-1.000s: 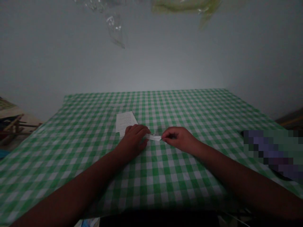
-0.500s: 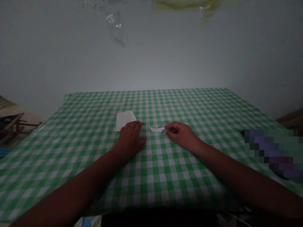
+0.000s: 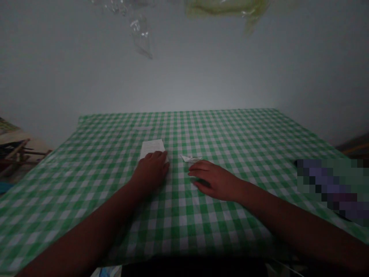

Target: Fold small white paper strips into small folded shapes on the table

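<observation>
A small folded white paper boat (image 3: pixel 190 158) lies on the checked cloth near the middle of the table. My right hand (image 3: pixel 215 179) is just in front of it, thumb and fingers apart, holding nothing. The fingertips partly overlap the boat's right end in view; whether they touch it I cannot tell. To the left is a stack or sheet of white printed paper (image 3: pixel 152 146). My left hand (image 3: pixel 151 167) rests over its near part with the fingers laid flat, hiding that edge.
A green and white checked tablecloth (image 3: pixel 184 215) covers the table, which stands against a pale wall (image 3: pixel 184 77). A blurred-out dark flat object (image 3: pixel 331 188) lies at the right edge. Clear plastic (image 3: pixel 141 34) and yellow plastic (image 3: pixel 227 7) hang on the wall.
My right hand has let go of the paper boat's right end and moved toward me, opening. My left hand has shifted left and down onto the printed paper.
</observation>
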Demonstrator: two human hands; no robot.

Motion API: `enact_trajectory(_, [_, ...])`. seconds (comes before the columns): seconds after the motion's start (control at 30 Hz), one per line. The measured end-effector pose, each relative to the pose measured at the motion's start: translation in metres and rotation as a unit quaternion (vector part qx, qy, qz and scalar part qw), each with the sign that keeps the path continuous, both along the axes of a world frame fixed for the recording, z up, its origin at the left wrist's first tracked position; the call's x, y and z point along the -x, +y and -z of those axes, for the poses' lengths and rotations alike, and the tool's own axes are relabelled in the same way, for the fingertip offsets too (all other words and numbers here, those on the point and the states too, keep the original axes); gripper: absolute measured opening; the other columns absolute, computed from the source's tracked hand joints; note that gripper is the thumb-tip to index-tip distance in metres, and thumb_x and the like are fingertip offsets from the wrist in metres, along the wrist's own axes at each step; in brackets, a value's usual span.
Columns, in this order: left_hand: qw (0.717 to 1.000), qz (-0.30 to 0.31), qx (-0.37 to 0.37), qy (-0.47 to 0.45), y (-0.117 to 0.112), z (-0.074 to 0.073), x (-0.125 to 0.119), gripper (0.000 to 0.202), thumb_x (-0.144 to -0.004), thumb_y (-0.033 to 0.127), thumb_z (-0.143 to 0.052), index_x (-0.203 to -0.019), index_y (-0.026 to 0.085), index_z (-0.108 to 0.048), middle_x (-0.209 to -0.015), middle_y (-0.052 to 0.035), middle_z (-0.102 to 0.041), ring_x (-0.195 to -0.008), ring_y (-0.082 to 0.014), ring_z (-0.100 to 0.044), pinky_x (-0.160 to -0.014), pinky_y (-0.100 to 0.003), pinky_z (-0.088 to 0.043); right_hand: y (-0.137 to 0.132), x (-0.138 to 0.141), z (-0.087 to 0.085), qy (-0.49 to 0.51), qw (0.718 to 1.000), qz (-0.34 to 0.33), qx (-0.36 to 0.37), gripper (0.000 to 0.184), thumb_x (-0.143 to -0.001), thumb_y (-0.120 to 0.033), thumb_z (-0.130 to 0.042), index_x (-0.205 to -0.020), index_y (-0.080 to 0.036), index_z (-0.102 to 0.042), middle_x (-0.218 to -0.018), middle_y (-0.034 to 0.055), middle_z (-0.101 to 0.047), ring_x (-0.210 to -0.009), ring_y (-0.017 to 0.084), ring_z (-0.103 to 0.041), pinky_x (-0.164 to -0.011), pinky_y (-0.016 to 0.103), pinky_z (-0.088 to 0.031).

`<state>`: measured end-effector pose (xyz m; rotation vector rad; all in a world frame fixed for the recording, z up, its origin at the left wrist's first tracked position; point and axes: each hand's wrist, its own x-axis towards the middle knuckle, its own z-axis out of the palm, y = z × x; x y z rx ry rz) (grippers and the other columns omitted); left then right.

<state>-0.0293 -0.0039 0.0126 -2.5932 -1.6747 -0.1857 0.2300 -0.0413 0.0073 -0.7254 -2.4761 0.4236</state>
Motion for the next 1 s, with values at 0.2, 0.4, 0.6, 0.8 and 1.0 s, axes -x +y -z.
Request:
enact_trajectory(0.2, [0.999,0.038,0.003,-0.005,0.003,-0.002,0.004,0.033,-0.095,0.022,-0.041,-0.120,0.010,-0.060,-0.116,-0.0193,-0.061,-0.105,-0.0310,-0.058,-0.092,-0.047,-0.049,0.001,0.000,0.005,-0.057,0.998,0.021,-0.008,0.037,-0.094,-0.027,-0.055,-0.128,-0.014,-0.058,-0.131,0.0166,-0.059,-0.129,0.027,-0.049,-0.109,0.048,-0.042])
enact_trajectory(0.4, [0.999,0.014,-0.029,0.019,0.004,0.004,0.006,0.029,-0.090,0.019,-0.048,-0.112,0.007,-0.061,-0.126,-0.0235,-0.057,-0.120,-0.0338,-0.053,-0.103,-0.048,-0.045,0.001,0.000,0.010,-0.079,0.995,0.062,-0.008,0.046,-0.094,-0.034,-0.055,-0.135,-0.013,-0.053,-0.147,0.0193,-0.046,-0.137,0.030,-0.041,-0.112,0.051,-0.039])
enact_trajectory(0.6, [0.997,0.027,0.003,0.067,0.003,0.001,0.008,0.036,-0.093,0.016,-0.040,-0.123,0.010,-0.060,-0.120,-0.0209,-0.063,-0.113,-0.0311,-0.061,-0.097,-0.045,-0.049,-0.001,0.002,0.008,-0.086,0.994,0.067,-0.010,0.047,-0.094,-0.035,-0.055,-0.135,-0.012,-0.053,-0.148,0.0213,-0.044,-0.138,0.033,-0.041,-0.112,0.054,-0.038])
enact_trajectory(0.8, [0.997,0.018,0.021,0.076,-0.002,-0.007,0.007,0.040,-0.093,0.011,-0.035,-0.125,0.012,-0.059,-0.117,-0.0180,-0.065,-0.108,-0.0281,-0.064,-0.089,-0.040,-0.052,-0.006,0.004,0.005,-0.100,0.993,0.057,-0.019,0.045,-0.095,-0.033,-0.053,-0.134,-0.011,-0.054,-0.145,0.0209,-0.048,-0.137,0.031,-0.043,-0.112,0.051,-0.038])
enact_trajectory(1.0, [0.999,0.019,0.041,0.030,-0.009,-0.017,0.003,0.035,-0.094,0.013,-0.038,-0.121,0.014,-0.060,-0.104,-0.0140,-0.070,-0.094,-0.0256,-0.067,-0.082,-0.039,-0.054,-0.009,0.005,0.001,-0.112,0.993,0.044,-0.022,0.041,-0.095,-0.032,-0.054,-0.131,-0.014,-0.057,-0.141,0.0170,-0.054,-0.133,0.028,-0.047,-0.112,0.048,-0.039])
